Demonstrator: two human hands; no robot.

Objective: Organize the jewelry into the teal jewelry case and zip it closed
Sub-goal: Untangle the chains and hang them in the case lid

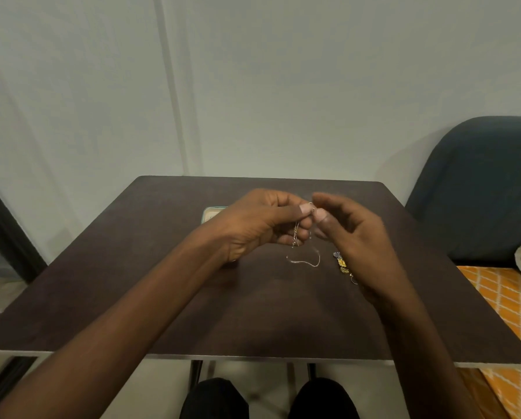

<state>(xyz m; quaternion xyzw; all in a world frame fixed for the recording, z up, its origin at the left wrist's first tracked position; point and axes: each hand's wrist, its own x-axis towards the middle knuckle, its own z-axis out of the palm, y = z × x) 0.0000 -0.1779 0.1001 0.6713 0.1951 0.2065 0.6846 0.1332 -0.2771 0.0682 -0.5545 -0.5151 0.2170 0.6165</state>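
Hands meet above the surface [162, 297] centre: left hand [253, 225] and right hand [353, 234] pinch a thin chain [304, 261], probably working its clasp.

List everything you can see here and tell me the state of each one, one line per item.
Thin chain: upper end pinched between both hands, lower end trailing on the table.
Left hand: fingers curled, pinching the chain.
Right hand: thumb and forefinger pinching the chain.
Teal jewelry case: open, mostly hidden behind left hand.
Yellow earrings: lying loose on the table.
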